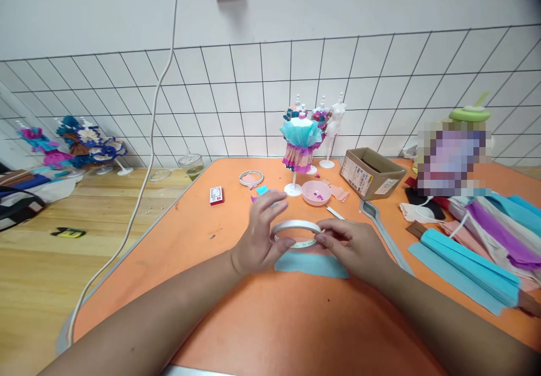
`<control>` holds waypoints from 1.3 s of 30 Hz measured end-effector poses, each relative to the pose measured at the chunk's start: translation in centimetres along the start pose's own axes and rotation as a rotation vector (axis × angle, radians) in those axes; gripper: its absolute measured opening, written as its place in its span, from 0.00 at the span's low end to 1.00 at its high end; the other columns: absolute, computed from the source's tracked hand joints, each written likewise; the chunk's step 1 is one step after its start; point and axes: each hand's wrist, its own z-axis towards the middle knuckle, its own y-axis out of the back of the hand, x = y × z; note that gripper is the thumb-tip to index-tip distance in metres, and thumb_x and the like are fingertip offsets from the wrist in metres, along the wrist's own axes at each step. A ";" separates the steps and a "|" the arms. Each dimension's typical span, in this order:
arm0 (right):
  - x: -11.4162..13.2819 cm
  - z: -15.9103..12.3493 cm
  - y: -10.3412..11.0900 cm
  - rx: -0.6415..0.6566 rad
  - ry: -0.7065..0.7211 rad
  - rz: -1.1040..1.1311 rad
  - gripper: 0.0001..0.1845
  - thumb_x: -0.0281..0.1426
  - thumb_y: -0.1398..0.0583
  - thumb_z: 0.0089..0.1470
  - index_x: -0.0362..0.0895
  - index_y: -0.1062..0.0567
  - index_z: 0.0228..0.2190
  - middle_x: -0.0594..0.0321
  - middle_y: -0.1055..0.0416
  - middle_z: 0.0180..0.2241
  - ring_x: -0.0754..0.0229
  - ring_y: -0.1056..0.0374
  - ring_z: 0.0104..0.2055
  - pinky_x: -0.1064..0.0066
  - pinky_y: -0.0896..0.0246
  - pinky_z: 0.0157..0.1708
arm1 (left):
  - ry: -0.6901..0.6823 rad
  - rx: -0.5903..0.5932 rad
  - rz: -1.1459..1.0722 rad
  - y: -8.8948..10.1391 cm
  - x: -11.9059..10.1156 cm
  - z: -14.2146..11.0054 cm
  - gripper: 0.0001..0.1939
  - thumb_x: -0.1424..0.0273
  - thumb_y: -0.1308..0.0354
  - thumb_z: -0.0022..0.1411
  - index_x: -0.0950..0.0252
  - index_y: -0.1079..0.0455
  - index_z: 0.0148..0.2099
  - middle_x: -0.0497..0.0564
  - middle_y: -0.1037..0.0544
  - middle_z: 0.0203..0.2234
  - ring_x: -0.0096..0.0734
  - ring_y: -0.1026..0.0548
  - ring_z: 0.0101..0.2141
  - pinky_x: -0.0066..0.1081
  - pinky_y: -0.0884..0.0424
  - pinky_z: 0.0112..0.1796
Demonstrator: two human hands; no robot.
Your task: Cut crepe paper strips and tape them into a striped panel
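Note:
Between my hands is a narrow roll of white tape (298,225), tilted so that its inner ring shows some small print. My right hand (353,243) pinches its right edge between thumb and fingers. My left hand (266,232) has its thumb against the near left of the roll, which sits in the crook of that hand; the other fingers are raised and spread. Below the roll, a strip of light blue crepe paper (313,265) lies flat on the orange table mat (253,319).
Behind stand a small dress form in a turquoise and purple paper dress (301,133), a pink bowl (316,193) and a cardboard box (372,173). Another tape roll (251,177) and a small red-and-white box (216,195) lie left. Folded crepe paper (469,263) is at right. A white cable (154,105) hangs left.

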 end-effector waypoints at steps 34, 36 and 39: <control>-0.7 0.1 -1.3 -0.157 -0.127 0.147 0.12 0.38 0.39 0.50 0.49 0.34 0.36 0.62 0.26 0.39 0.54 0.28 0.40 0.65 0.32 0.35 | -0.192 0.554 0.386 -1.1 0.1 0.3 0.14 0.64 0.55 0.67 0.65 0.32 0.37 0.47 0.29 0.18 0.30 0.34 0.25 0.34 0.44 0.34; -0.7 0.2 -1.5 -0.162 -0.144 0.199 0.16 0.37 0.38 0.50 0.50 0.35 0.40 0.61 0.26 0.42 0.54 0.28 0.43 0.64 0.32 0.39 | -0.187 0.549 0.389 -1.1 0.0 0.3 0.14 0.64 0.55 0.67 0.65 0.32 0.37 0.47 0.29 0.19 0.31 0.34 0.26 0.34 0.44 0.35; -0.8 0.3 -1.7 -0.109 -0.159 0.222 0.11 0.35 0.40 0.51 0.49 0.32 0.37 0.62 0.26 0.40 0.55 0.29 0.44 0.66 0.32 0.39 | -0.178 0.553 0.402 -1.1 0.0 0.2 0.13 0.64 0.55 0.67 0.65 0.33 0.37 0.47 0.28 0.19 0.31 0.33 0.26 0.34 0.44 0.35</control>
